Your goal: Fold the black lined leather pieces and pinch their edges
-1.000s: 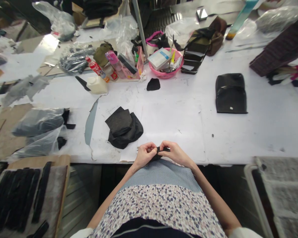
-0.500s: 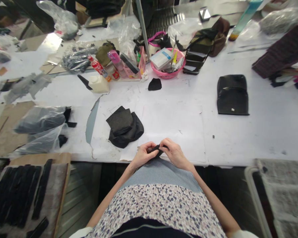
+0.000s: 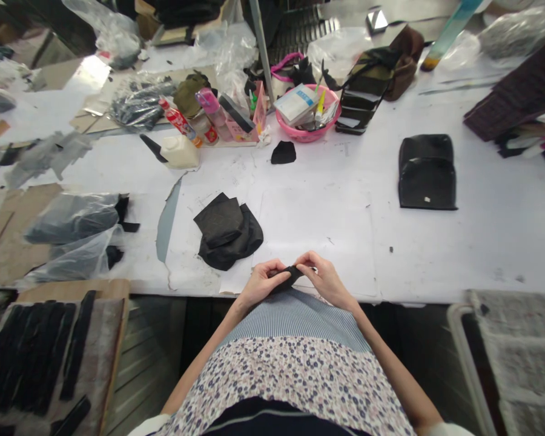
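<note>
Head view: the black piece (image 3: 293, 276) is held at six o'clock, pinched by thumb and fingers of left hand (image 3: 264, 281) and right hand (image 3: 321, 277). Grips are set wider than one second ago; more of the piece is exposed, suggesting work along its length.

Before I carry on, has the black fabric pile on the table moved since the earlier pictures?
No; the black fabric pile keeps the same place, just right of the grey-blue patch on the table.
</note>
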Available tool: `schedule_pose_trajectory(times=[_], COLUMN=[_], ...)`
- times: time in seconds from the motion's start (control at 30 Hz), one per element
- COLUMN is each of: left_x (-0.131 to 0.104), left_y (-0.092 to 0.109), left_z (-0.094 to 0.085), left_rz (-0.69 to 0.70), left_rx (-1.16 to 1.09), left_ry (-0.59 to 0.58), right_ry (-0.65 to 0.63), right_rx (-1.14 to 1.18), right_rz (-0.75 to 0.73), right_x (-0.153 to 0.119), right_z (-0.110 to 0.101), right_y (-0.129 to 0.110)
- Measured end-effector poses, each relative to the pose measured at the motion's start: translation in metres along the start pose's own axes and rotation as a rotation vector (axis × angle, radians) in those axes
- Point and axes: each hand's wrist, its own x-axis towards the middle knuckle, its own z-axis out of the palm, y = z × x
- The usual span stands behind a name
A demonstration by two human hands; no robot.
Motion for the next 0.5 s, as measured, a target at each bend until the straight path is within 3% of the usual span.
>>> schedule_pose_trajectory(times=[0.5], left_x=[0.0045], left_y=[-0.0057], left_z=[-0.0033], left_rz=[-0.008], left_rx=[0.026], left_ry=[0.003], right_ry=[-0.108], right_rx=[-0.017], right_rz=[0.012], right_x=[0.0030], right_z=[-0.0067], right_y=[0.0042])
